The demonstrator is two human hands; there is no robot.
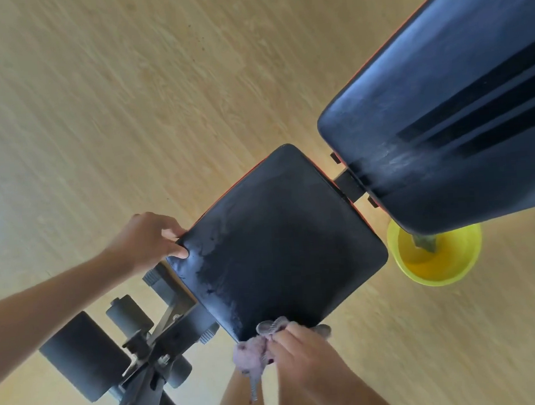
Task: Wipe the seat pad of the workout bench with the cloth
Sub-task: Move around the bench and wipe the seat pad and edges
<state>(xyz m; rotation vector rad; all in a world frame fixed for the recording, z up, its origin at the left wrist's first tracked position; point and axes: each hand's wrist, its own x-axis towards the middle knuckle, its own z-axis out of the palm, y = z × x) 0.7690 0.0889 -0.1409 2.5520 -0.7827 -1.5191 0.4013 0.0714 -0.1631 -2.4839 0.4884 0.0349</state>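
The black seat pad (278, 242) of the workout bench fills the middle of the view, its surface dull and streaked. My left hand (151, 239) grips the pad's left corner, thumb on top. My right hand (303, 350) is closed on a bunched pale purple and grey cloth (253, 350) at the pad's near edge. Part of the cloth lies on the pad, the rest hangs below the edge.
The bench's black back pad (442, 113) rises at the upper right, joined by a metal bracket (349, 184). A yellow bucket (435, 254) stands on the wooden floor partly under it. Foam leg rollers (84, 354) and the frame (151, 366) sit at the lower left.
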